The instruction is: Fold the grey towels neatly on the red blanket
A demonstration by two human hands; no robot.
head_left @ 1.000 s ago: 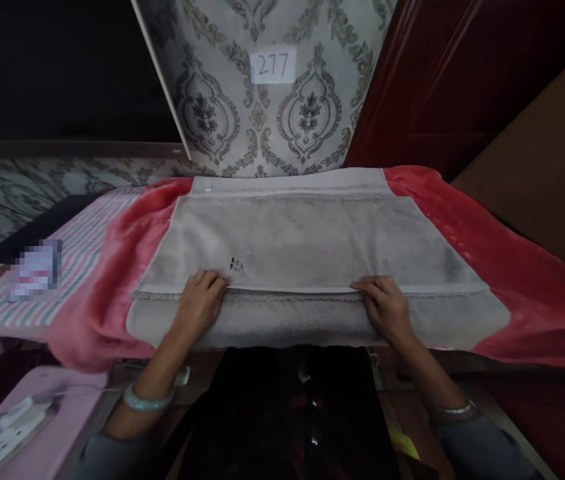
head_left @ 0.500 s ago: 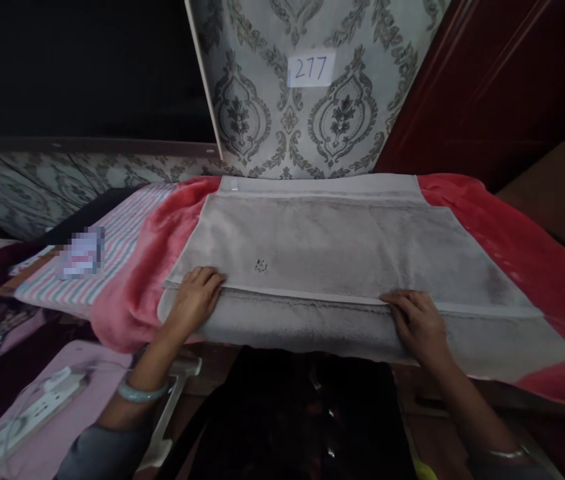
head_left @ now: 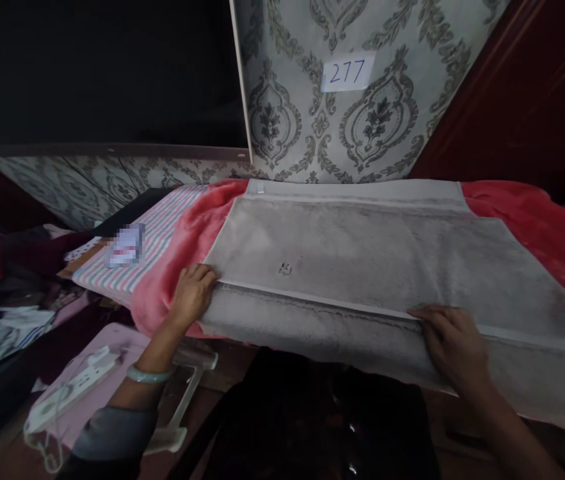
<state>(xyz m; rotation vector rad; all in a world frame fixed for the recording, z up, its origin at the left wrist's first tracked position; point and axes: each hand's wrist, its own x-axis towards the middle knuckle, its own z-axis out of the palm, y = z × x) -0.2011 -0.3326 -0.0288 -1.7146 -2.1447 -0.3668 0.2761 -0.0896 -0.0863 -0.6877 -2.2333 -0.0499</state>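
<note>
A grey plush towel with a small dark motif lies spread with its near edge folded over, the pale hem running across it. My left hand is closed on the left end of this hem, fingertips pinching the corner. Farther right along the same hem, my right hand holds the edge between thumb and fingers. Below the hem, a rounded grey strip of the towel hangs toward me. Underneath lies a red fleece blanket, showing at both sides of the towel.
A striped cloth with a blurred packet lies at left. Lower left, a power strip rests on a pink stool-like surface. A dark screen and a paper marked 277 are on the back wall.
My left hand has slid left along the hem to the towel's corner. My right hand keeps its place on the hem. The view has turned left, so the scene sits farther right.
</note>
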